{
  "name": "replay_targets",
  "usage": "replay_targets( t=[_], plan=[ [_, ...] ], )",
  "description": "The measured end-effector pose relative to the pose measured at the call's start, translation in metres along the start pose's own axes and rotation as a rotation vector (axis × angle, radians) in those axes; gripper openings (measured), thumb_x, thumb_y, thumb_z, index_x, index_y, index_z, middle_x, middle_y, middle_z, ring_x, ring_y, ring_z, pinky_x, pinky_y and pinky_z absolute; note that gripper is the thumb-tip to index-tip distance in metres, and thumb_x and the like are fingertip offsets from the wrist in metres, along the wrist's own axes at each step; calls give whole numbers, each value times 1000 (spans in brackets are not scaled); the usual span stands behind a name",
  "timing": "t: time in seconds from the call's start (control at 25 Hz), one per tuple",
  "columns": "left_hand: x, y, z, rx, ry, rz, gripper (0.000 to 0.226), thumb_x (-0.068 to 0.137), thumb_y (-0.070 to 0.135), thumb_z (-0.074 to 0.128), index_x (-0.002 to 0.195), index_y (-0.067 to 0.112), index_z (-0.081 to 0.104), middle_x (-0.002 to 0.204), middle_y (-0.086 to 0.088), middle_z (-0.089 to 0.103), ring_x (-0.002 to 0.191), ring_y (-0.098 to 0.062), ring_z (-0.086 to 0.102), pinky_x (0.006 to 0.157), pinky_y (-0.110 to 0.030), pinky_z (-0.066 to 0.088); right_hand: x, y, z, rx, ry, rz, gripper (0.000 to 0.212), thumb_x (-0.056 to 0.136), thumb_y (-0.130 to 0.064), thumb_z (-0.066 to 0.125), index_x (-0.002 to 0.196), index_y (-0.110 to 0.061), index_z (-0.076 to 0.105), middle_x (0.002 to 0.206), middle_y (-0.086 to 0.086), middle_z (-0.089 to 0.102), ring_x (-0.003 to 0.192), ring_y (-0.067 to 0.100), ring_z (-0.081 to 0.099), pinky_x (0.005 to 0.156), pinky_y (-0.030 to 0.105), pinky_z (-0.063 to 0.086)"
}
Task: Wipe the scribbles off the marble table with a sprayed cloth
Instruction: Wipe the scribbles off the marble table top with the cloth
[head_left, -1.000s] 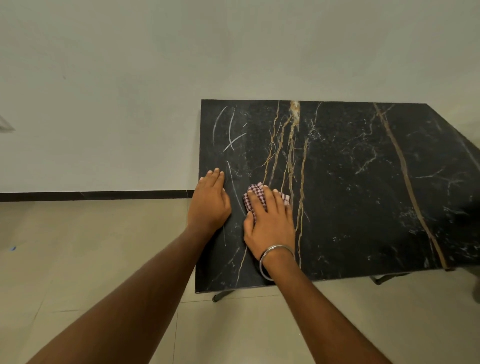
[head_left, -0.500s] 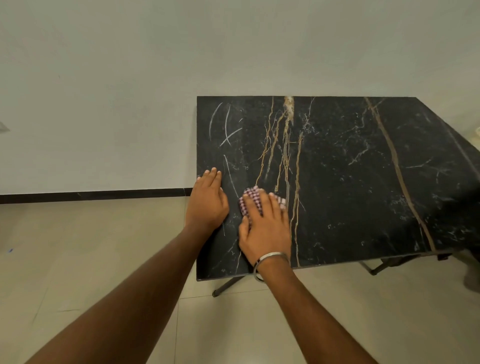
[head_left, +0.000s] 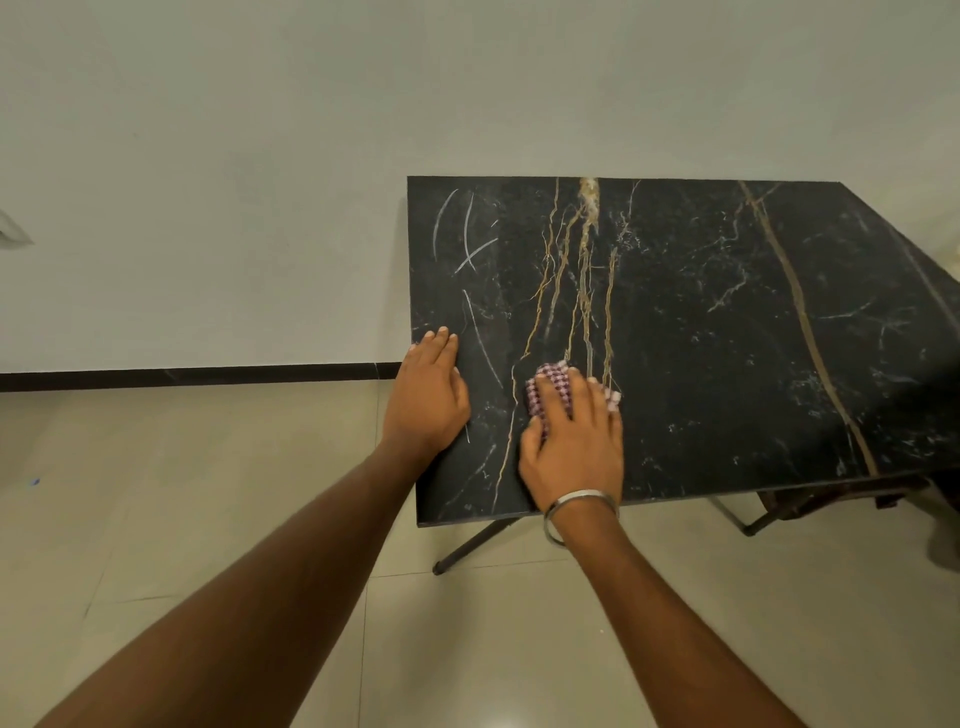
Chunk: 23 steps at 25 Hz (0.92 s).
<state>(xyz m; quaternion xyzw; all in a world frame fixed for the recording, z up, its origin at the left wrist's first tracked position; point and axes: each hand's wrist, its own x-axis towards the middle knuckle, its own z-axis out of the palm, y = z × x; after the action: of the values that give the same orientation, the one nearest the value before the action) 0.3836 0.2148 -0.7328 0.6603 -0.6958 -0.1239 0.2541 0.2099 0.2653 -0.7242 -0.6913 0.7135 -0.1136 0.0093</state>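
Pale wall is filling the upper half of the frame, meeting beige floor tiles (head_left: 218, 493) along a dark skirting strip, and the black marble worktop (head_left: 727, 364) with its gold and white veins is taking up the centre and right, standing on thin metal legs (head_left: 470, 545). Both forearms are reaching in from the lower edge. Left hand (head_left: 428, 395) is lying flat and open at the worktop's left edge, fingers straight, seemingly steadying the slab and holding nothing. Right hand (head_left: 574, 441), wearing a metal bangle (head_left: 579, 509), is pressing down with spread fingers on a bunched checked cloth (head_left: 550, 387), which is sitting on the marble near the front left, just right of the left hand. Pale chalky scribbles (head_left: 462, 244) are showing toward the upper left corner of the worktop, with one longer stroke (head_left: 480, 338) running down between the two hands. The wiping step appears to be under way with most marks not yet cleared; the next move is likely calling for sliding the cloth leftward and away, under firm pressure, across those strokes.
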Motion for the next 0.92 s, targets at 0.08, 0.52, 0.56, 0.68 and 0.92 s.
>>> replay_targets(
  t=[0.08, 0.52, 0.56, 0.68, 0.92],
  plan=[
    [-4, -1, -1, 7, -13, -2, 50, 101, 24, 36, 149, 11, 31, 157, -6, 29, 146, -19, 22, 121, -32, 13, -13, -22, 3, -17, -38, -86, 56, 94, -43, 30, 149, -33, 24, 157, 4, 22, 145, 26, 17, 119, 48, 12],
    [-4, -5, -5, 13, -36, -4, 52, 101, 26, 36, 150, 12, 28, 157, -4, 27, 146, -18, 21, 121, -33, 15, -11, -18, 3, -34, 4, 9, 54, 93, -41, 31, 146, -32, 32, 154, 5, 29, 144, 27, 22, 118, 49, 17],
    [-2, -5, -5, 17, -39, 2, 52, 101, 26, 36, 150, 12, 28, 158, -5, 27, 146, -18, 20, 121, -33, 14, -14, -30, 3, -29, 2, -16, 55, 93, -41, 30, 146, -31, 32, 155, 6, 29, 143, 28, 23, 117, 50, 18],
    [11, -12, -6, 24, -53, 27, 52, 101, 25, 36, 150, 11, 28, 158, -6, 26, 147, -18, 19, 121, -32, 13, -22, -64, 11, 10, 3, -91, 55, 92, -41, 30, 146, -29, 34, 154, 6, 31, 143, 29, 25, 117, 51, 20],
    [25, -21, -7, 14, -76, 30, 51, 101, 24, 36, 150, 12, 29, 158, -5, 26, 147, -18, 20, 120, -30, 13, -5, -49, 13, 1, -4, -113, 57, 90, -42, 32, 146, -32, 33, 154, 4, 30, 143, 26, 24, 118, 48, 19]
  ],
)
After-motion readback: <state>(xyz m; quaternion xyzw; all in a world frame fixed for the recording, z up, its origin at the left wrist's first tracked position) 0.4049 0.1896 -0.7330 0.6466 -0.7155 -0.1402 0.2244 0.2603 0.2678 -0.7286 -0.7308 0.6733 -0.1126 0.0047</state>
